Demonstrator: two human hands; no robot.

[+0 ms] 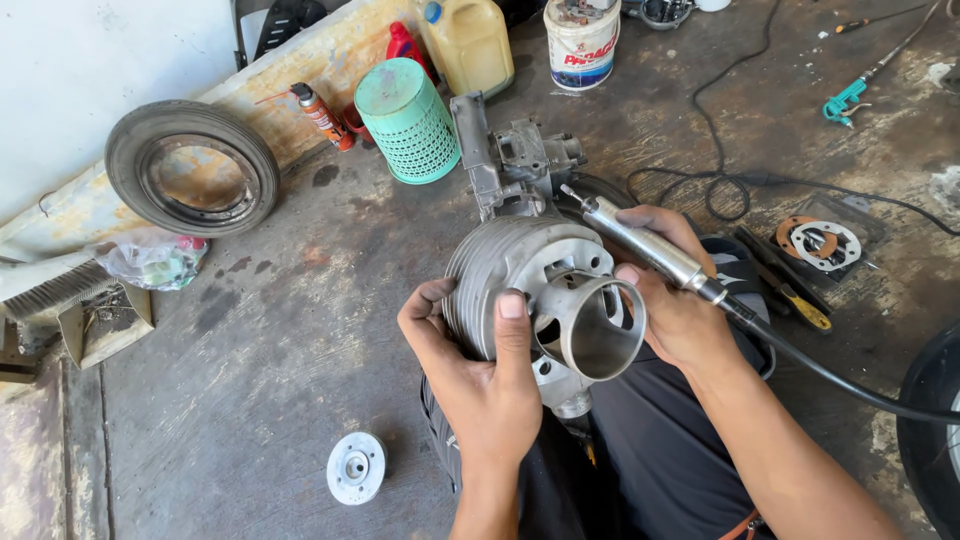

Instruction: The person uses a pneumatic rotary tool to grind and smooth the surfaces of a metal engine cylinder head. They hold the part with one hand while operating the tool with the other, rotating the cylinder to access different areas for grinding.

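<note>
the finned engine cylinder (pixel 505 275) is off the engine and held over the person's lap, its bare bore sleeve (pixel 598 325) turned up toward the camera; the gasket and plate (pixel 818 243) lie apart on the floor to the right, so stripping looks done, while the port work seems unfinished, judging by the tool kept at hand rather than in the opening. the left hand (pixel 478 372) grasps the cylinder from below and behind, thumb pressed on the flange beside the sleeve. the right hand (pixel 672 300) is closed round a slim metal die grinder (pixel 645 245), held like a pen with its tip pointing up and away past the fins, its hose (pixel 830 375) trailing right. the cylinder sits between both hands, touching each, in front of the engine casing (pixel 510 160).
</note>
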